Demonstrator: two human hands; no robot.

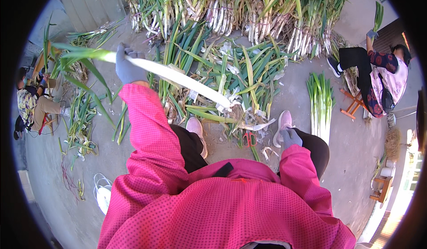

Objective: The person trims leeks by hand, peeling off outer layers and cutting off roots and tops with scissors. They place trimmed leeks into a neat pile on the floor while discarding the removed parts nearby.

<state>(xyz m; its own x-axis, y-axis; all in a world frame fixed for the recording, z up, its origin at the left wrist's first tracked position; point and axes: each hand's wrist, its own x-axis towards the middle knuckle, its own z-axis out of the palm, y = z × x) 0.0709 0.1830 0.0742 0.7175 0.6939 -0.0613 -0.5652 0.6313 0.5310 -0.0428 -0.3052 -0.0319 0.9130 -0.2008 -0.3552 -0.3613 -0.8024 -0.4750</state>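
My left hand (pixel 131 65), in a grey knit glove, is raised at left and closed around a long Welsh onion (pixel 181 81). The onion's white shank slants down to the right, ending in a rooty base over the leaf heap. Its green leaves droop to the left. My right hand (pixel 291 138), gloved too, rests curled by my right knee, its fingers mostly turned from view; whether it grips anything is unclear. Below the roots, red-handled scissors (pixel 249 139) lie on the floor. A heap of stripped leaves and skins (pixel 240 72) spreads before my feet.
Bundled, untrimmed onions (pixel 230 12) line the back. Clean white-stemmed onions (pixel 321 107) lie at right. Seated people work at the far left (pixel 33 98) and far right (pixel 387 75), the latter near a wooden folding stool (pixel 352 103). White strapping (pixel 103 195) lies at lower left.
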